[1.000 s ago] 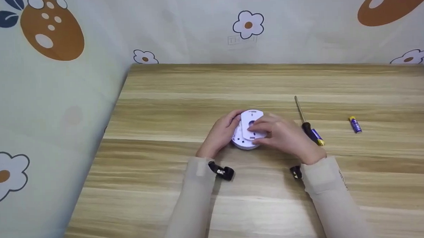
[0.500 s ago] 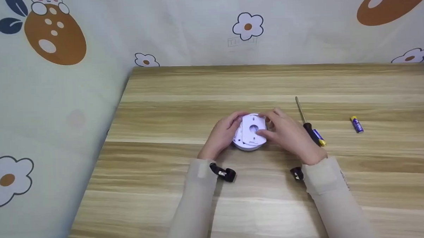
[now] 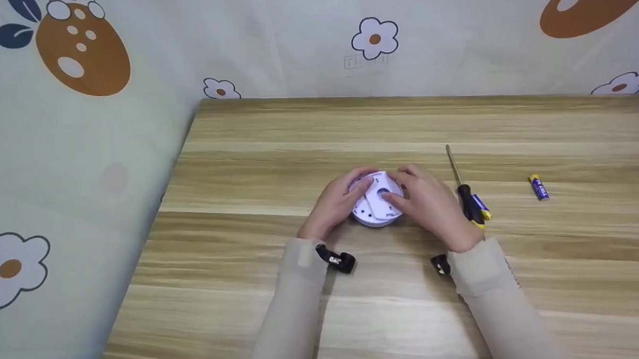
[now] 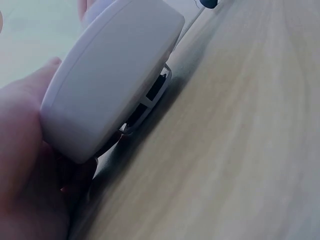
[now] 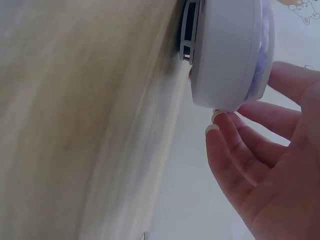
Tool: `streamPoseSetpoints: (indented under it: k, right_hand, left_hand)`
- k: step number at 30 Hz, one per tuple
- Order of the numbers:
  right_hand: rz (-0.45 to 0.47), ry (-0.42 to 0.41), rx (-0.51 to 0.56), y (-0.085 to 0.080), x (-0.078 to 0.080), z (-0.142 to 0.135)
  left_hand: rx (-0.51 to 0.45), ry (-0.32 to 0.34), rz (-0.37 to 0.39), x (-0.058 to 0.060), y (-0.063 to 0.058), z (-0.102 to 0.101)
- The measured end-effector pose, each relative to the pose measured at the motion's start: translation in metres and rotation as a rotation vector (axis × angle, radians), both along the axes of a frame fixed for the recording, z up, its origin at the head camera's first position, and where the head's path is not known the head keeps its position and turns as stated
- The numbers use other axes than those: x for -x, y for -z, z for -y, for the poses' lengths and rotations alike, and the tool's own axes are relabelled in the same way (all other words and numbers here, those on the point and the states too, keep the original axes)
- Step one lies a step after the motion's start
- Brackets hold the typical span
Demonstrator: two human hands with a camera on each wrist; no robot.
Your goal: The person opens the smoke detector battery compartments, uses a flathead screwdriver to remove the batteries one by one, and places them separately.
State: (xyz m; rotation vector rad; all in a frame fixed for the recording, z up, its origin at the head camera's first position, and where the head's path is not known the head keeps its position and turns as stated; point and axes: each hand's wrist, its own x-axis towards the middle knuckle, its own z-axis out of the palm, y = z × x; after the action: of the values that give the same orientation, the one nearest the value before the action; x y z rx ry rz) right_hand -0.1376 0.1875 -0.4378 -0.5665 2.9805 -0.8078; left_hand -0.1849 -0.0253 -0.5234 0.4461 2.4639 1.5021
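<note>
A round white smoke alarm [image 3: 366,218] lies back side up between the two hands, its slotted vent part [image 4: 146,104] facing down close over the table. On its back sits a white mounting plate [image 3: 382,208] with a round centre hole, turned at a slant. My left hand [image 3: 332,204] grips the alarm's left side, the thumb reaching onto the plate's upper edge. At the right, my right hand [image 3: 431,203] holds the plate, thumb beside the hole and fingers at the far right rim. The right wrist view shows the alarm's side wall [image 5: 227,55] with fingertips under it.
To the right lies a screwdriver [image 3: 467,198] with a black handle, its shaft pointing away. A blue and yellow battery [image 3: 481,205] lies against that handle, and another battery [image 3: 539,187] farther right. A patterned cloth wall stands behind and left of the wooden table [image 3: 275,133].
The right hand has shifted from over the plate to its right edge. The plate has turned counter-clockwise, from straight to slanted. The left thumb has come onto the plate.
</note>
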Motion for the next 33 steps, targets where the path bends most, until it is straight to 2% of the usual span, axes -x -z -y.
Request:
streamPoseSetpoints:
  k: [5, 12, 15, 17, 22, 25, 33]
  right_hand:
    - [-0.035, 0.001, 0.012, 0.0013, -0.0014, 0.0019]
    - [-0.086, 0.003, 0.052, 0.0032, -0.0034, 0.0035]
    - [-0.106, 0.0, 0.058, 0.0047, -0.0032, 0.0039]
    - [-0.115, 0.0, 0.067, 0.0058, -0.0025, 0.0038]
    - [-0.125, -0.013, 0.089, 0.0072, -0.0001, 0.0016]
    - [-0.133, -0.044, 0.107, 0.0077, 0.0003, 0.0011]
    - [-0.11, -0.175, 0.149, 0.0073, -0.0016, 0.0033]
  left_hand:
    - [-0.015, 0.003, -0.019, 0.0004, 0.0012, -0.0004]
    - [0.018, 0.034, -0.069, 0.0035, 0.0035, -0.0007]
    - [0.022, 0.03, -0.061, 0.0028, 0.0032, -0.0004]
    - [0.022, 0.029, -0.05, 0.0002, -0.0024, -0.0003]
    - [0.029, 0.019, -0.029, -0.0017, -0.0021, -0.0002]
    - [0.034, 0.009, -0.025, -0.0007, 0.0031, 0.0003]
    - [0.059, 0.019, 0.0, 0.0004, 0.0002, -0.0013]
